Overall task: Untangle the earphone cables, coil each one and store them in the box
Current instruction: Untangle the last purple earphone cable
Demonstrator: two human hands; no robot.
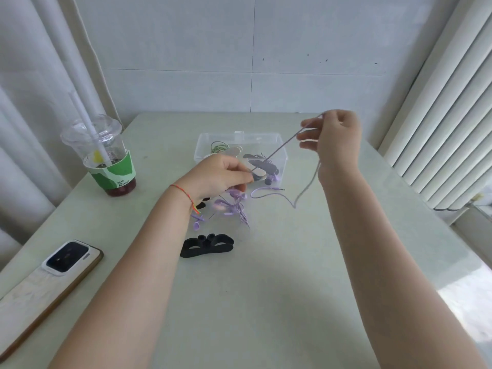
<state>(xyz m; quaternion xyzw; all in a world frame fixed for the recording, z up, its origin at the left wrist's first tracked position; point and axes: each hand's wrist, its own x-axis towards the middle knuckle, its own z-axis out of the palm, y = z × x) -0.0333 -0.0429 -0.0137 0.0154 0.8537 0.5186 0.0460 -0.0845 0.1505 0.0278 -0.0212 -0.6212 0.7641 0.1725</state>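
Note:
A purple earphone cable [282,145] runs taut between my two hands above the table. My left hand [221,174] pinches its lower end in front of the box. My right hand [332,137] is raised at the right and pinches the upper end; a slack loop hangs from it down to the table, ending in a plug. Purple earbuds and tangled cable [234,206] lie under my left hand. The clear plastic box [282,150] stands behind, holding a green coil, black cables and flat winders.
A black foam winder [207,245] lies near the table's middle. A plastic cup with straw and green sleeve [106,155] stands at the left. A phone [50,278] lies at the near left edge. Window blinds [439,123] line the right side.

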